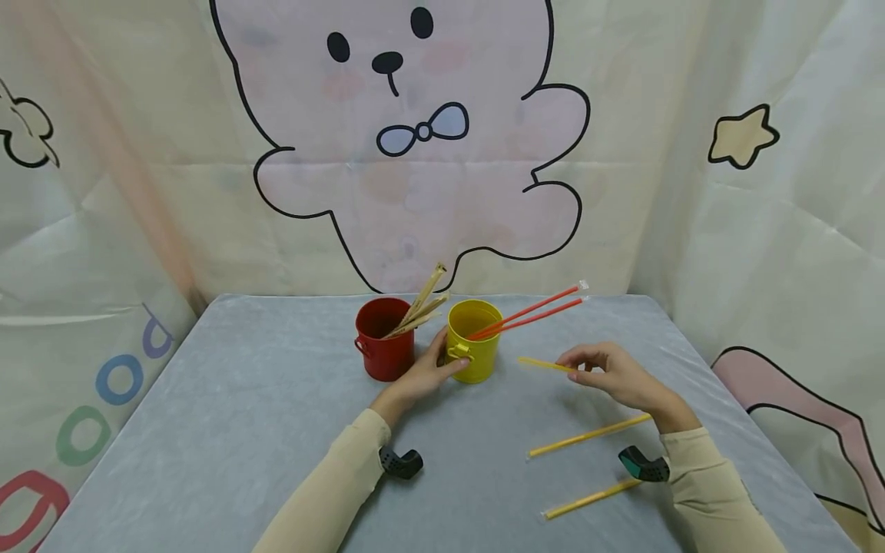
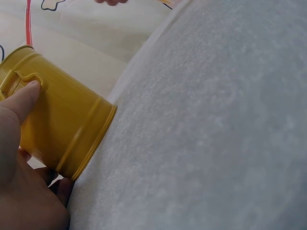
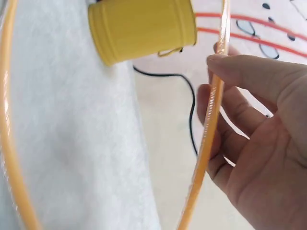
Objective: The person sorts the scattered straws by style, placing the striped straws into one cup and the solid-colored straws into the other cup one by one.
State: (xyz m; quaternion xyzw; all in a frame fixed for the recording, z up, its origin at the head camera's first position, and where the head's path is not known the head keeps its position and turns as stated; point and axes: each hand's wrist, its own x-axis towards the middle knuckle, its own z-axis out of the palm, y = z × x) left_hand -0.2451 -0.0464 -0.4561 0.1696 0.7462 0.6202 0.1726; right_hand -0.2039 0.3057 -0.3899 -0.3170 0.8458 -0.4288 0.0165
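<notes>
My left hand (image 1: 425, 374) grips a small yellow bucket (image 1: 485, 355), its thumb lying by the handle and the other fingers round the side near the base (image 2: 67, 115). Two red straws (image 1: 532, 313) in clear wrappers lean out of the bucket toward the right. Between thumb and fingers, my right hand (image 1: 611, 376) pinches a yellow wrapped straw (image 3: 207, 127). That straw is held above the table, with one end pointing left toward the bucket. Two more yellow straws (image 1: 588, 436) lie on the cloth below the right hand.
Left of the yellow bucket stands a red bucket (image 1: 386, 357) with several thin tan sticks (image 1: 423, 306) leaning right over its rim. A grey-blue cloth (image 1: 276, 415) covers the table. Behind it hangs a printed curtain (image 1: 608, 230) with a bear figure.
</notes>
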